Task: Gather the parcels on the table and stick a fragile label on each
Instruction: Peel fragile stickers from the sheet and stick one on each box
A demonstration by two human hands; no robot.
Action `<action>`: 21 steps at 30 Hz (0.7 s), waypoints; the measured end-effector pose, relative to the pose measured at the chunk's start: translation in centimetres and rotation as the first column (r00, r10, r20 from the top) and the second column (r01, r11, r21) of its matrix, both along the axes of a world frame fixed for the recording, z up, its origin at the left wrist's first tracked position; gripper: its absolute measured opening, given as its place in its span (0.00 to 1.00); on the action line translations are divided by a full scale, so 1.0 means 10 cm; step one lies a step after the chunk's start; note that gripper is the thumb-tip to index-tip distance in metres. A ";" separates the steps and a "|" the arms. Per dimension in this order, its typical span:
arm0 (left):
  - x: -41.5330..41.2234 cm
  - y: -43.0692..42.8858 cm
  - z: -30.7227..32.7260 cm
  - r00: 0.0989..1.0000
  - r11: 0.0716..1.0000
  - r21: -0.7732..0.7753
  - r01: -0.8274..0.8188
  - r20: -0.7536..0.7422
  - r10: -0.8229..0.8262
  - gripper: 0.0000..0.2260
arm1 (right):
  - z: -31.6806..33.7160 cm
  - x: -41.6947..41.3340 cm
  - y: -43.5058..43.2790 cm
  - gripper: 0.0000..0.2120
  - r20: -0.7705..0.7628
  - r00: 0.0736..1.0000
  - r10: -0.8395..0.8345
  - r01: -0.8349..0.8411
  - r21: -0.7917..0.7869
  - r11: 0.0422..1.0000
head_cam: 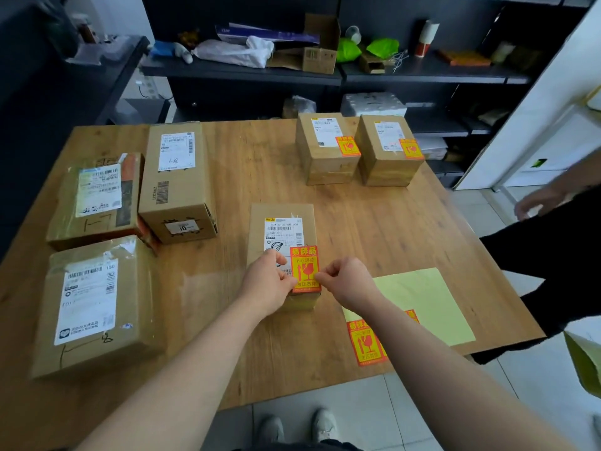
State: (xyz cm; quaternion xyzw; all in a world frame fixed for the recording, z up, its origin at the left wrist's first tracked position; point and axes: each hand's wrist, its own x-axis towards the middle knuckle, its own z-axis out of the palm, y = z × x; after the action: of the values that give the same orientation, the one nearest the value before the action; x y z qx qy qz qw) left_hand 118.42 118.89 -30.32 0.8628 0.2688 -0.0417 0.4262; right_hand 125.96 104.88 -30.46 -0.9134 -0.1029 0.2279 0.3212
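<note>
Pinched, with left hand [270, 281] and right hand [345, 282], the lower corners of the orange label [305, 267] on the near end of the middle parcel [282, 213] on the table [364, 219]. Covered part of the spare labels [365, 344] with the right forearm [422, 353]. Could not read the small print.

I see a brown parcel [282, 216]; its fragile label [305, 269] red-orange with yellow lettering; pale yellow backing sheet [422, 301] at four o'clock; wood-grain table [260, 157].
</note>
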 end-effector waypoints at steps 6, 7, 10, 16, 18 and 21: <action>0.01 -0.01 0.00 1.000 0.999 0.038 0.003 0.021 -0.003 0.11 | -0.01 0.01 0.01 0.10 0.004 1.000 0.003 -0.003 -0.025 1.000; 0.01 -0.01 0.00 1.000 0.999 0.037 0.000 0.024 0.000 0.11 | 0.00 0.01 0.01 0.10 0.003 1.000 0.003 -0.003 -0.031 1.000; 0.01 -0.01 0.01 0.999 0.999 0.032 -0.011 0.036 0.010 0.12 | 0.01 0.01 0.02 0.10 0.000 1.000 0.010 -0.010 -0.040 0.999; 0.01 0.00 -0.01 0.999 0.998 0.054 -0.008 0.045 0.005 0.11 | 0.03 0.02 0.02 0.09 -0.018 1.000 0.007 -0.007 -0.047 0.999; 0.02 -0.01 -0.01 0.999 0.998 0.061 -0.010 0.044 0.008 0.11 | 0.05 0.02 0.03 0.09 -0.016 1.000 0.003 -0.004 -0.050 0.999; 0.02 -0.01 -0.03 0.998 0.998 0.059 -0.024 0.051 0.021 0.11 | 0.06 0.02 0.04 0.09 -0.017 1.000 -0.006 0.005 -0.056 0.998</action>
State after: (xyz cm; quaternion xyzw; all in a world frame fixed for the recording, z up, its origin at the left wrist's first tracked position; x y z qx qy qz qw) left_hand 118.61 118.78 -30.66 0.8728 0.2686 -0.0070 0.4076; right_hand 126.12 105.24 -29.87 -0.9203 -0.0912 0.2376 0.2971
